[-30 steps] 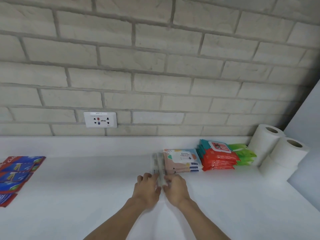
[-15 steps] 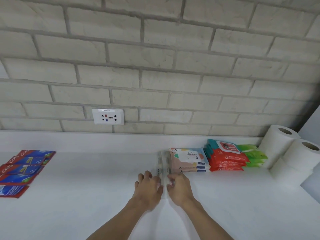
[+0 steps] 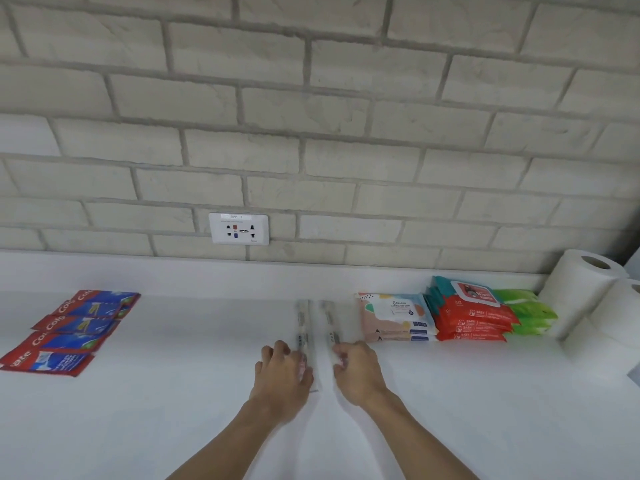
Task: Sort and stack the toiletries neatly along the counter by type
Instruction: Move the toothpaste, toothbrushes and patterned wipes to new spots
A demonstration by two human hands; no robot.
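Observation:
Two toothbrushes in clear packs lie side by side on the white counter [image 3: 173, 393], pointing at the wall, with a narrow gap between them. My left hand [image 3: 284, 372] grips the near end of the left toothbrush pack [image 3: 302, 322], fingers curled over it. The near end of the right toothbrush pack [image 3: 329, 320] is pinched by my right hand [image 3: 356, 370]. Both near ends are hidden under my fingers.
Right of the toothbrushes stand stacks of wet wipes: pastel packs [image 3: 394, 317], red packs [image 3: 471, 317], green packs [image 3: 526, 310]. Toilet rolls [image 3: 585, 289] fill the right corner. Red and blue toothpaste boxes [image 3: 69, 330] lie at the far left. A wall socket [image 3: 239, 229] sits above the counter.
The two toothbrush packs lay pressed together before; now they are apart, the left one shifted left with my left hand. The camera view has swung left.

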